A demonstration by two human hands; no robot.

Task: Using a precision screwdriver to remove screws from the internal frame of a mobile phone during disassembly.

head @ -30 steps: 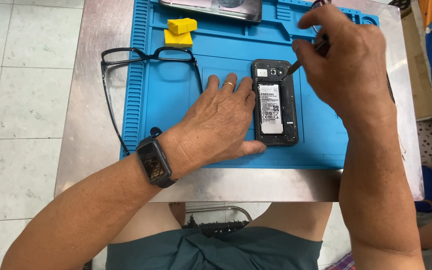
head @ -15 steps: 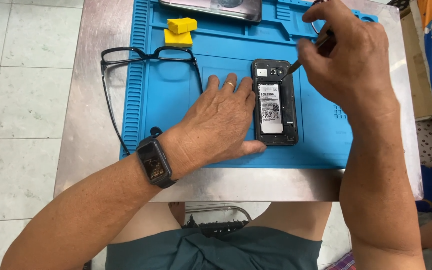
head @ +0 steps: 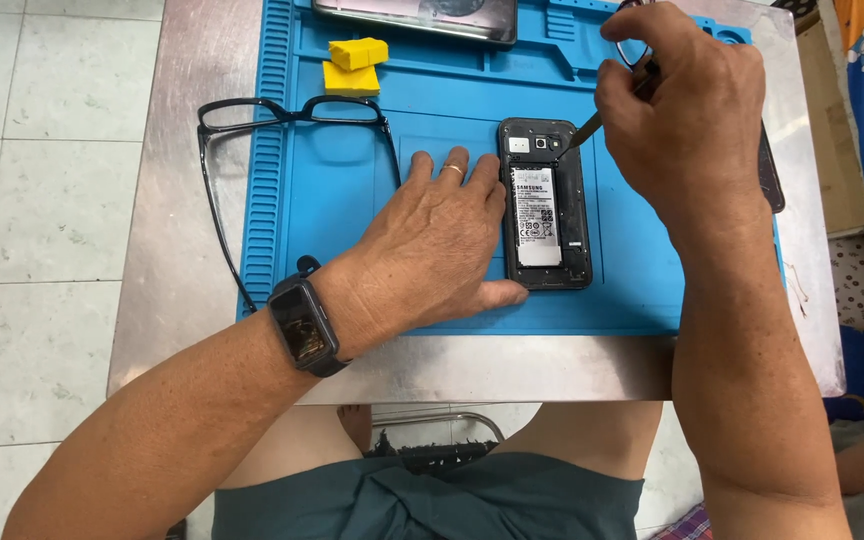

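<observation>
An opened black phone lies face down on the blue work mat, its white battery showing. My left hand rests flat on the mat, fingers against the phone's left edge and thumb at its lower corner. My right hand is closed around a thin metal tool whose tip touches the phone's top right corner near the camera. A dark smartwatch is on my left wrist.
Black-framed glasses lie folded open on the mat's left side. Two yellow blocks sit at the mat's top left. Another phone or panel lies along the mat's far edge. The mat lies on a steel table over tiled floor.
My right hand has shifted slightly with the tool, its tip staying at the phone's top right corner. My left hand has not moved.
</observation>
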